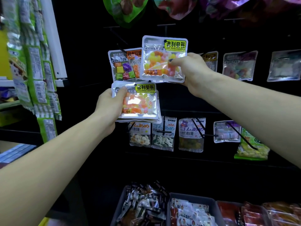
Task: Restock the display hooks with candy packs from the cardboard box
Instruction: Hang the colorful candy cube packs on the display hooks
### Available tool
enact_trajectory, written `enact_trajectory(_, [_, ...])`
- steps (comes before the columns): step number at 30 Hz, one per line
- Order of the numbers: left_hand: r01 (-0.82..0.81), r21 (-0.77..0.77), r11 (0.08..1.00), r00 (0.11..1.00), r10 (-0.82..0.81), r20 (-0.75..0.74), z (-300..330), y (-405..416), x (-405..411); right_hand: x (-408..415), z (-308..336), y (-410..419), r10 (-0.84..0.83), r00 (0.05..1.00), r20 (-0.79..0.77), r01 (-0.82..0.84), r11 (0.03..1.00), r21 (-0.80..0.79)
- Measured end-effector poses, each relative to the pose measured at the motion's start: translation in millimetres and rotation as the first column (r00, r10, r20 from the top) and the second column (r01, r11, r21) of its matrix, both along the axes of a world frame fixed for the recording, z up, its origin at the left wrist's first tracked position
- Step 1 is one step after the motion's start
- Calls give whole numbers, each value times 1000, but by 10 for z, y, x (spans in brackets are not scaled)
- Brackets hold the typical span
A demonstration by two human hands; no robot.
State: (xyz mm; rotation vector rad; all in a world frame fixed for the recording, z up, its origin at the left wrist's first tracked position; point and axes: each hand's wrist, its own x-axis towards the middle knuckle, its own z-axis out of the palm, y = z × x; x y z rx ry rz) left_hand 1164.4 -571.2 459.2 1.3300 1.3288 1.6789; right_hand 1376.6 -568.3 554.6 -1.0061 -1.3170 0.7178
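Note:
My right hand (192, 69) pinches one silver candy pack (161, 61) with a yellow label and orange, yellow and pink sweets, held upright in front of the black hook wall. Its hang hole sits near the top at a black hook (120, 48); whether it is threaded I cannot tell. My left hand (109, 105) grips a small stack of the same candy packs (138, 101) just below it. A pack of square coloured sweets (125, 66) hangs behind them. The cardboard box is out of view.
More candy packs hang on hooks to the right (238, 66) and in the row below (191, 134). Green packets (39, 75) hang on a rack at the left. Grey bins of snack sachets (192, 209) stand at the bottom. Large foil bags (125, 10) hang above.

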Motion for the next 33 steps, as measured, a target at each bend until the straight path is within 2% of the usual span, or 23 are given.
enact_trajectory(16, [31,8,999,999,-31,16,-49,98,65,-90,-17,61,-80,997,-6,80,996,36])
enact_trajectory(26, [48,12,999,999,-48,19,-32,51,91,-88,-70,43,-13,1000,-3,14,999,42])
enact_trajectory(33, [25,28,999,1000,-25,-2,11,27,50,-110,-2,-4,-65,998,24,63,997,49])
